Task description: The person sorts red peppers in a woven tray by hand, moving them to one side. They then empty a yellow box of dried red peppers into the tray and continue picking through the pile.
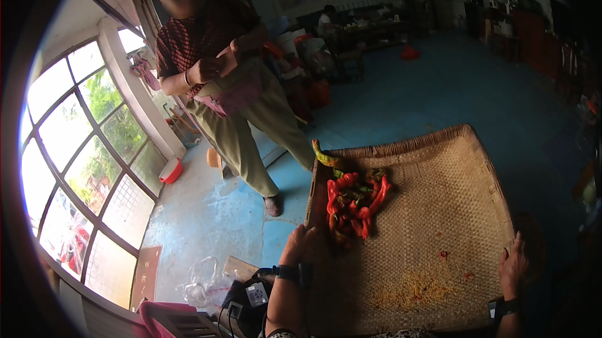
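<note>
A large square woven winnowing tray with a raised rim is in front of me. On its left edge my left hand is closed round the rim, partly in shadow. My right hand grips the opposite rim, its fingers partly hidden. Red and dark green chili peppers lie heaped at the tray's far left. One yellow-green pepper rests by the far left corner. Pale yellow seeds are scattered at the near side, with a few small red bits around them.
Another person stands beyond the tray at left, holding a small flat thing. A pink chair, a black bag and a clear plastic bag are at near left. A red basin stands by the windows. Cluttered tables line the far wall.
</note>
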A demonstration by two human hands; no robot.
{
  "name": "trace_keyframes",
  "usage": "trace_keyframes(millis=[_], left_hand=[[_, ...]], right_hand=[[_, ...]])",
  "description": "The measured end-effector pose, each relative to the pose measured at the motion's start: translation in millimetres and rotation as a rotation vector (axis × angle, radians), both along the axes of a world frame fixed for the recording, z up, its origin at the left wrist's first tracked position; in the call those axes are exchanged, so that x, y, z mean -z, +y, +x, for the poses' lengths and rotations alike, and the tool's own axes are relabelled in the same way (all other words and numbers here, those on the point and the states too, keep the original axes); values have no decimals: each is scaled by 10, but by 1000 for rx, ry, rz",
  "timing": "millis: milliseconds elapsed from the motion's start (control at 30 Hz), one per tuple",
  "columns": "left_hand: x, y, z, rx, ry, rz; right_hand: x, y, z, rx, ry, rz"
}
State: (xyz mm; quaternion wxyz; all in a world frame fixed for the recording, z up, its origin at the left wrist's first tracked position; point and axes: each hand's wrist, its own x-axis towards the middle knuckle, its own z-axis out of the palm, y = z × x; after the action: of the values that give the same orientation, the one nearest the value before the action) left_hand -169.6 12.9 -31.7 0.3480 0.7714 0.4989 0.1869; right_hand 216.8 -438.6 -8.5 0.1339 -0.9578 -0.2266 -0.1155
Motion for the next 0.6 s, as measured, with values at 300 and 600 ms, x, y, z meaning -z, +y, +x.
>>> trace_keyframes(millis=[300,600], left_hand=[[319,218,-203,42,-272,-28],[156,96,19,14,-190,101]], right_hand=[[-75,118,-30,-55,-9,73],[-259,66,-79,-136,-156,52]])
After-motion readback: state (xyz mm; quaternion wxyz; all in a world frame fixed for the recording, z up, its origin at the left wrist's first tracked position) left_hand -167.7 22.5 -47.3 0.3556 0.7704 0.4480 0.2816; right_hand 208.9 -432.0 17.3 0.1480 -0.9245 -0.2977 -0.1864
